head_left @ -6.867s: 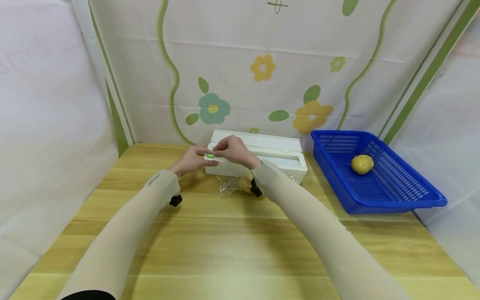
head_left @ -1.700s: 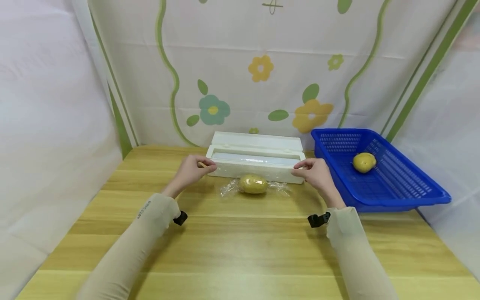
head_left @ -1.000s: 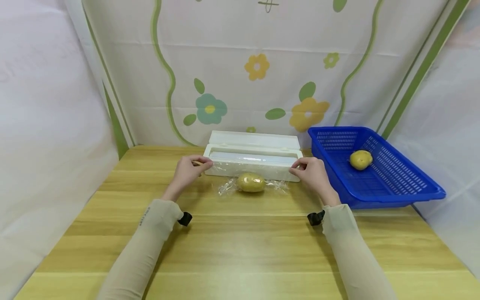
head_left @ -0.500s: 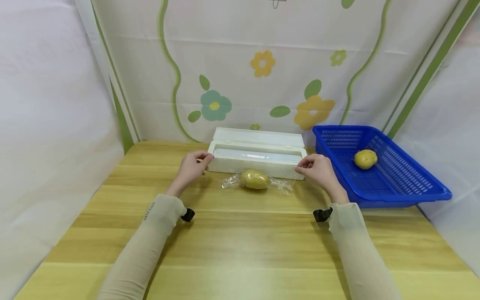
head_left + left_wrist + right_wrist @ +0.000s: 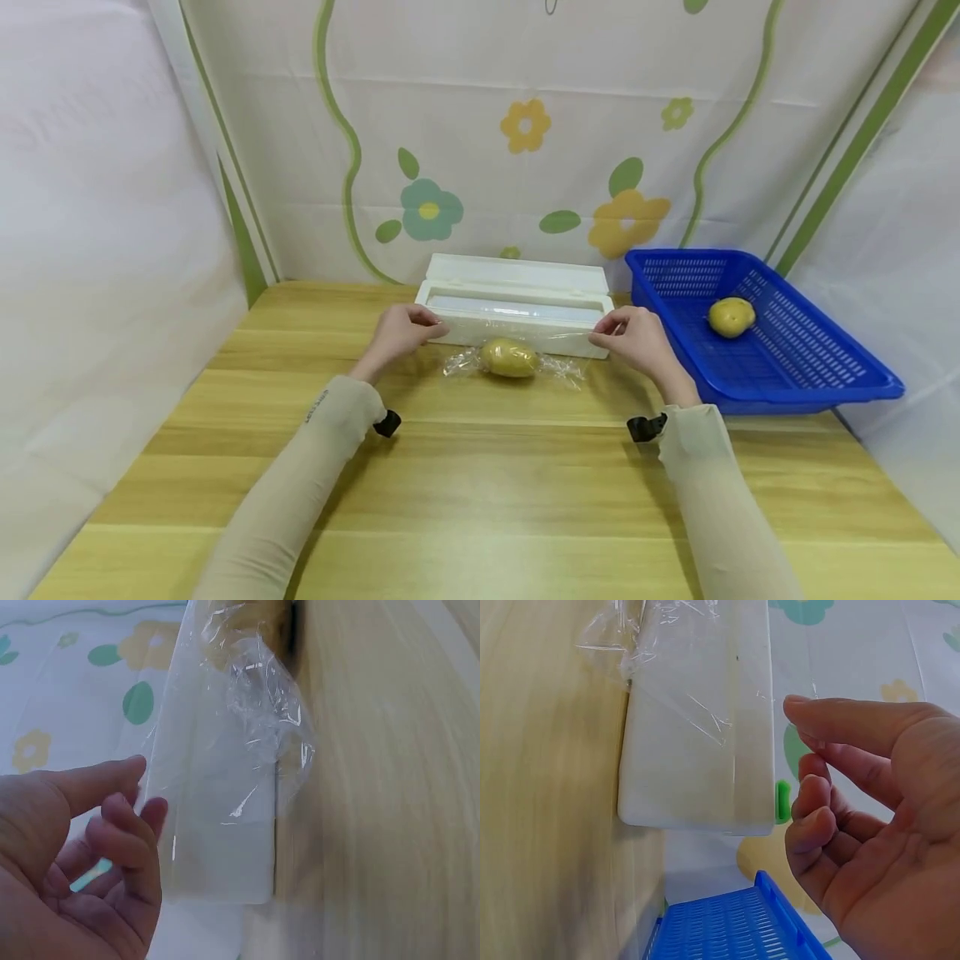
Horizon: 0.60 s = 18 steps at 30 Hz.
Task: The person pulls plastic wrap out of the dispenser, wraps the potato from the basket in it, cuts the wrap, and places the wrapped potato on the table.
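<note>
A potato twisted up in clear cling film lies in front of a long white cling film dispenser, whose lid stands raised over a pale roll. At the dispenser's front left, my left hand pinches a thin transparent sheet of cling film. Near the front right corner my right hand pinches the sheet's other end. The film stretches faintly between both hands, above the wrapped potato. A green slide cutter shows at the dispenser's right end in the right wrist view.
A blue plastic basket stands to the right of the dispenser, with a bare potato inside. The wooden table extends toward me. A white flower-printed cloth hangs close behind the dispenser.
Earlier, my right hand was by the green cutter at the dispenser's left end; it has since gone to the right end. In the last half second my left hand has shifted slightly right.
</note>
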Available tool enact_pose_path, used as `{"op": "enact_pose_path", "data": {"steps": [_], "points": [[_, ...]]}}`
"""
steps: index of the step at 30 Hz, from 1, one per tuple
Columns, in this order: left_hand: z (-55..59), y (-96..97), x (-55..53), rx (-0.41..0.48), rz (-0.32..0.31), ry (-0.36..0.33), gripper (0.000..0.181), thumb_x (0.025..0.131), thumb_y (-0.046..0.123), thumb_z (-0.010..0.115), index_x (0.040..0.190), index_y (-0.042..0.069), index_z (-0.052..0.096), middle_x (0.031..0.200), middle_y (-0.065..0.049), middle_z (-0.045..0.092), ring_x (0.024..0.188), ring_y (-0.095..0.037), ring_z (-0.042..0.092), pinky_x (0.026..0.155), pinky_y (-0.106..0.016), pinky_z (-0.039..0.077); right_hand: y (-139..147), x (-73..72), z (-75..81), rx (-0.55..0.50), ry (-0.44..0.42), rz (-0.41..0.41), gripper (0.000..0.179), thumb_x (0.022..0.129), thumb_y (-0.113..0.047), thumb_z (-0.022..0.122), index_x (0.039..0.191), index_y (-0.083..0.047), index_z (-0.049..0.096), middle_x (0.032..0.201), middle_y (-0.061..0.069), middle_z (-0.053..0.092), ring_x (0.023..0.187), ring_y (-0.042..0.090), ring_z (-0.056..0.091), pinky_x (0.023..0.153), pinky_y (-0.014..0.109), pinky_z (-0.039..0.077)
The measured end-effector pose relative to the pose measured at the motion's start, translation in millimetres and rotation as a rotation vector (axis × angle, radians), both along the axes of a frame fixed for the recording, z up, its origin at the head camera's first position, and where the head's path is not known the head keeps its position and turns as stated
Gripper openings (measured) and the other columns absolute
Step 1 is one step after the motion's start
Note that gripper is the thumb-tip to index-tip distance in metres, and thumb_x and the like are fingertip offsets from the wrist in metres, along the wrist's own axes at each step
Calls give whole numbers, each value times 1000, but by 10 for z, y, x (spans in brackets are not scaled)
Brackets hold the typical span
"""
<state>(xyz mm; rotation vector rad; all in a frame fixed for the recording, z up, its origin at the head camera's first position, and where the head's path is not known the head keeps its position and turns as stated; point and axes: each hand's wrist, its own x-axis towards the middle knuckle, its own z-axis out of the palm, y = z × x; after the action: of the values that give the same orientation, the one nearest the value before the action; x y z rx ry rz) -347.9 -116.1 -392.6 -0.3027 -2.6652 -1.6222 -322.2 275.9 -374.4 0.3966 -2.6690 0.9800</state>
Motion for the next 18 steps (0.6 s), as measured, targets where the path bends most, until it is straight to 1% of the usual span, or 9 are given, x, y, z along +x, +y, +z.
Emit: {"op": "enact_pose_path", "data": {"steps": [1, 3, 5, 7, 9, 11, 14, 16, 18], "points": [[14, 11, 4, 0, -16, 10, 21, 87, 25, 78, 95, 7, 73, 93, -10, 70, 86, -42, 65, 67, -42, 54, -6, 14, 6, -2, -1, 4, 13, 84, -19, 80, 81, -9, 72, 78, 4, 66, 66, 22, 55, 57, 35, 45], [39, 19, 13, 17, -70, 6, 20, 88, 20, 77, 98, 4, 71, 93, -13, 69, 85, -44, 64, 68, -46, 55, -21, 41, 11, 3, -12, 12, 12, 85, -19, 80, 82, -9, 72, 79, 5, 65, 65, 21, 55, 56, 34, 45], [65, 9, 22, 59, -122, -19, 22, 90, 16, 75, 105, 1, 68, 95, -15, 68, 85, -47, 62, 70, -51, 55, -49, 69, 14, 7, -28, 20, 11, 85, -19, 79, 83, -10, 73, 79, 5, 65, 64, 21, 56, 55, 35, 46], [92, -3, 26, 108, -167, -48, 26, 91, 10, 72, 112, -2, 64, 99, -17, 66, 88, -49, 62, 73, -54, 55, -87, 98, 22, 11, -38, 31, 10, 86, -19, 78, 83, -10, 73, 78, 5, 64, 63, 21, 56, 54, 35, 45], [111, -16, 22, 135, -206, -73, 29, 92, 6, 70, 118, -5, 62, 102, -20, 64, 91, -50, 62, 75, -52, 55, -127, 123, 34, 5, -45, 48, 9, 87, -18, 77, 84, -10, 72, 77, 5, 64, 63, 21, 57, 53, 35, 46], [126, -25, 18, 124, -233, -87, 29, 93, 3, 65, 120, -7, 62, 103, -24, 63, 92, -48, 63, 77, -48, 55, -163, 142, 46, -17, -53, 66, 9, 88, -17, 76, 85, -10, 72, 76, 6, 65, 62, 21, 59, 52, 34, 46], [136, -36, 10, 88, -258, -111, 25, 96, 0, 60, 118, -10, 64, 104, -26, 63, 94, -43, 65, 81, -46, 55, -213, 169, 65, -94, -89, 95, 9, 91, -15, 73, 88, -7, 69, 78, 12, 68, 63, 26, 62, 54, 35, 51], [140, -44, 7, 84, -267, -126, 22, 97, -2, 56, 115, -11, 64, 104, -26, 64, 97, -43, 65, 84, -46, 53, -232, 183, 71, -164, -127, 118, 11, 93, -13, 69, 91, -2, 66, 81, 16, 69, 67, 34, 65, 58, 40, 55], [144, -50, 4, 106, -280, -132, 20, 98, -2, 54, 112, -14, 63, 104, -26, 64, 101, -44, 63, 88, -48, 51, -240, 196, 66, -239, -180, 136, 13, 96, -10, 65, 94, 2, 62, 83, 20, 69, 74, 41, 66, 65, 45, 57]]}}
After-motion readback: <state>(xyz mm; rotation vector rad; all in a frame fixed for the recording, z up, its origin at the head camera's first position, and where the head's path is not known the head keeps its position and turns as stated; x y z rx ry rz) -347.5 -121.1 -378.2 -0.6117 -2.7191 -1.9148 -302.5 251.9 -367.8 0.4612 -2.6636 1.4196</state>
